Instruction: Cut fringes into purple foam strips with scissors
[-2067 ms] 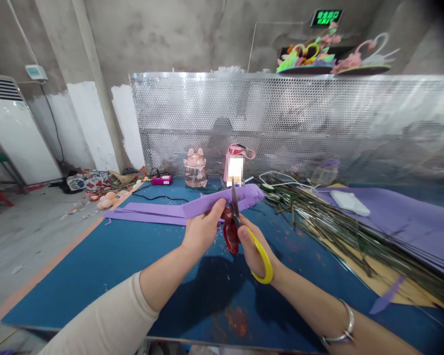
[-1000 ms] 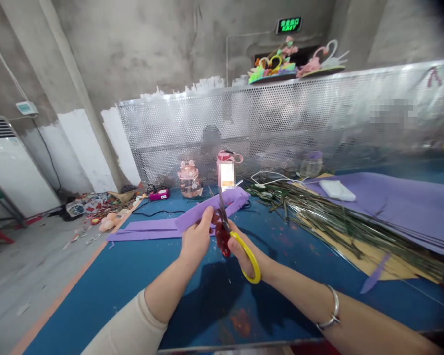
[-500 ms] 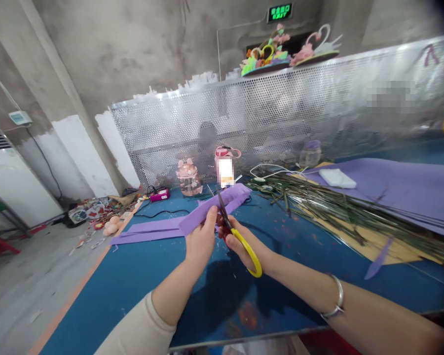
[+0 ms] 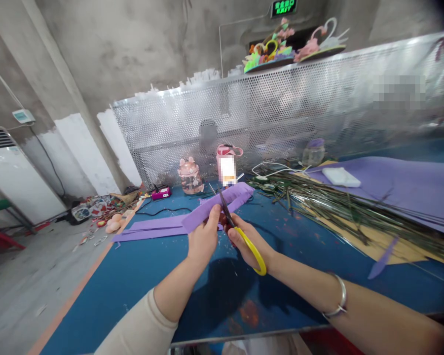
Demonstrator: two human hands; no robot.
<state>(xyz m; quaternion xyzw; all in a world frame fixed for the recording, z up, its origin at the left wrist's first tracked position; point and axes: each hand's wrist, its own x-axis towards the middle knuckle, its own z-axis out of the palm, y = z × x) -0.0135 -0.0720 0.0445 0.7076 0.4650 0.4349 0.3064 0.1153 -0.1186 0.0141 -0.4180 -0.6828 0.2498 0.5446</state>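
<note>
My left hand (image 4: 204,231) pinches a purple strip (image 4: 198,218), thumb on top, over the blue table. The strip looks like soft foam or paper, and its far end is notched. Yellow-handled scissors (image 4: 252,250) are in my right hand (image 4: 249,239); their dark blades lie across the strip just beyond my left thumb. My right fingers are partly hidden behind the handles. More long purple strips (image 4: 148,229) lie flat on the table to the left of my hands.
A pink-lidded clear jar (image 4: 190,176) and a magenta box (image 4: 160,193) stand near the perforated metal panel (image 4: 177,123). To the right, a pile of thin dark green stems (image 4: 329,212) lies beside a purple sheet (image 4: 403,187) with a white block (image 4: 341,177). A purple leaf-shaped piece (image 4: 383,259) lies nearer.
The view has shifted slightly. Both hands, the scissors and the strip keep nearly the same pose, with the blades still across the strip.
</note>
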